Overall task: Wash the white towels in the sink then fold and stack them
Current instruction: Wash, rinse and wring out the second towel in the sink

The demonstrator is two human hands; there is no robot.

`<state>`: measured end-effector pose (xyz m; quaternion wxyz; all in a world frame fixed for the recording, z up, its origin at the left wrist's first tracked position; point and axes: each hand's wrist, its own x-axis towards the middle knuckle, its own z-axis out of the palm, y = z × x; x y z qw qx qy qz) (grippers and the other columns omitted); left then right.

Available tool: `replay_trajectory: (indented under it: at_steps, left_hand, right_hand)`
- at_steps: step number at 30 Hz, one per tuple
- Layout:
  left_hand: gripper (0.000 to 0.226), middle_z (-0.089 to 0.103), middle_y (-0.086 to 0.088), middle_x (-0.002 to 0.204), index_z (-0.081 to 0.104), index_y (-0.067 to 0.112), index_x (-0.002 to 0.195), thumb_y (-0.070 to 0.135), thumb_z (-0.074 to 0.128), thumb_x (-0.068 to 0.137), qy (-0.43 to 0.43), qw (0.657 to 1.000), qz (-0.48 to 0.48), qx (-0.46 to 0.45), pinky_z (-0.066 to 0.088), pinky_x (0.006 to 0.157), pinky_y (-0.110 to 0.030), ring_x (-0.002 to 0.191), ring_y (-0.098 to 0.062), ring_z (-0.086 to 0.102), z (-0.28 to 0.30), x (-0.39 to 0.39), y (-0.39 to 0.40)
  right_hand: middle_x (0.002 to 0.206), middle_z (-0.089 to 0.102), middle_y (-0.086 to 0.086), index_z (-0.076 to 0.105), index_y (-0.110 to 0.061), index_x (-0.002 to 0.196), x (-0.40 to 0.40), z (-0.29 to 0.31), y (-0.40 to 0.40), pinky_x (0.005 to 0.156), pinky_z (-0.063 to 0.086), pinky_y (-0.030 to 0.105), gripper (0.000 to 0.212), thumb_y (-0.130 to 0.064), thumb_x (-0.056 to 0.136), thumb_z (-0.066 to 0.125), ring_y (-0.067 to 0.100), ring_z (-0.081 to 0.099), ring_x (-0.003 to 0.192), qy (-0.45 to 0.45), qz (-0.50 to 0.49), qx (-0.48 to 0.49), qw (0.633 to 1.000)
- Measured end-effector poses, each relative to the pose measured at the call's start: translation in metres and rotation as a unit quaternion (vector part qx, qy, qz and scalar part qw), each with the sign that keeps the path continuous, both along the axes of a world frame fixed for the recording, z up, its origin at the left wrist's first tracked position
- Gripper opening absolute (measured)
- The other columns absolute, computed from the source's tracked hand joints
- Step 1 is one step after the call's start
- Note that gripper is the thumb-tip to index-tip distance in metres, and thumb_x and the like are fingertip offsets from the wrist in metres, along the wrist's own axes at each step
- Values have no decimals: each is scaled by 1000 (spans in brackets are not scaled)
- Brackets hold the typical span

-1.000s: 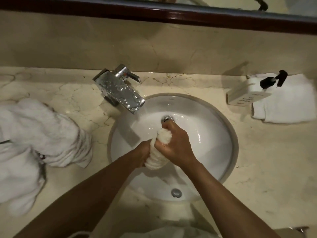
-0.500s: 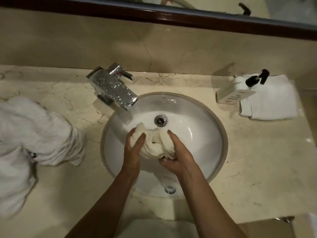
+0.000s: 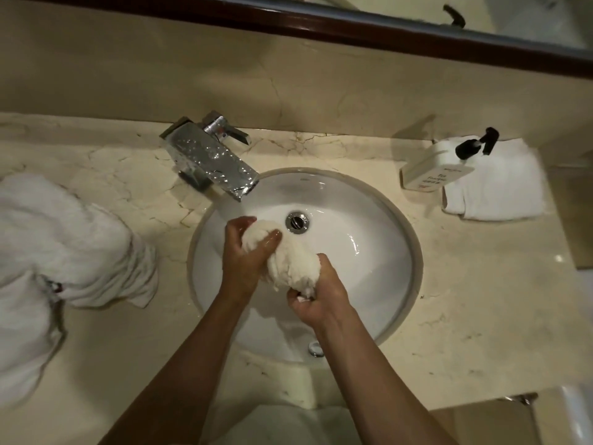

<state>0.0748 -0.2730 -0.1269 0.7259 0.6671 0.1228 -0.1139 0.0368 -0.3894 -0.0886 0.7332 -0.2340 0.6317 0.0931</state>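
The marble worktop (image 3: 449, 316) carries everything here, and its round white sink (image 3: 378, 252) sits in the middle so that water wrung out of the cloth drains straight away. On your left a loose heap of white towels (image 3: 64, 245) lies bunched on the worktop, probably the ones waiting for a wash or for folding; which, I cannot tell. At the far right a folded towel (image 3: 500, 187) lies flat, with a soap dispenser (image 3: 433, 168) touching its near-left corner, likely the start of the finished stack. The chrome tap (image 3: 208, 159) reaches over the sink's back-left rim, and no stream of water shows from it.

You hold the wet towel (image 3: 288, 258) over the bowl, just in front of the drain (image 3: 297, 221), as a thick twisted roll running from back-left to front-right. Your left hand (image 3: 244, 252) wraps its fingers round the far end and your right hand (image 3: 317, 297) has its fingers curled tight on the near end, a grip that suits wringing.

Half a second ago the towel was a loose bundle cupped between both hands side by side; now it is drawn out and twisted, with your right hand pulled nearer to you. A second ago you held it upright, your right hand on top. The view has also shifted a little to the left.
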Motion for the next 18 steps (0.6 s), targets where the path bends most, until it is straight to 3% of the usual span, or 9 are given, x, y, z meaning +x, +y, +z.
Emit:
replay_trajectory:
  at_steps: [2,4,5,7,10,12,14,18]
  left_hand:
    - [61,62,1,101,54,15,109,52,71,64,5,1000,18,21,52,75,-20,84,-3,62,-1,-1,-6]
    - [52,64,2,94,57,14,102,51,67,67,37,997,71,16,52,75,-23,82,-6,61,-3,-11,-17]
    - [46,66,0,92,61,14,99,48,67,69,83,990,114,-19,53,75,-29,84,-12,63,-3,-17,-23]
    - [28,68,-4,85,67,16,88,42,65,77,221,956,163,-103,53,64,-33,79,-21,65,-3,-24,-30]
    - [29,63,-1,67,63,20,76,42,50,90,355,926,9,-126,42,50,-22,59,-18,61,4,-16,-24]
    - [42,63,-2,64,66,18,71,42,42,96,383,908,-69,-156,45,53,-23,57,-17,62,8,-8,-20]
    - [55,59,-2,55,65,17,59,33,34,102,374,901,-149,-160,48,48,-22,49,-14,61,9,2,-21]
    - [59,53,0,45,61,13,57,16,29,106,354,892,-239,-146,44,39,-17,39,-9,56,19,16,-19]
  right_hand:
    - [68,63,2,59,-18,93,3,0,4,40,45,22,10,-21,86,66,15,61,46,-1,5,-95,995]
    - [84,70,3,63,-17,94,5,2,7,60,59,36,22,-27,76,71,24,70,73,-25,47,-260,964]
    - [84,70,0,63,-18,95,7,5,7,71,59,40,29,-32,70,69,24,69,80,-40,102,-358,927]
    - [79,65,-6,59,-19,93,11,15,6,74,54,37,32,-34,65,62,18,62,75,-97,224,-503,829]
    - [82,61,-7,54,-25,88,15,21,-2,67,41,29,25,-33,66,61,15,52,72,-184,351,-599,696]
    - [82,59,-6,57,-21,87,18,23,-8,64,37,27,27,-39,68,57,15,50,70,-230,401,-647,606]
    - [79,59,-2,59,-12,85,21,26,-14,58,40,30,32,-39,70,55,19,53,66,-276,430,-685,520]
    - [77,58,3,62,-8,84,21,36,-19,48,42,32,34,-38,70,57,25,54,59,-361,459,-710,394]
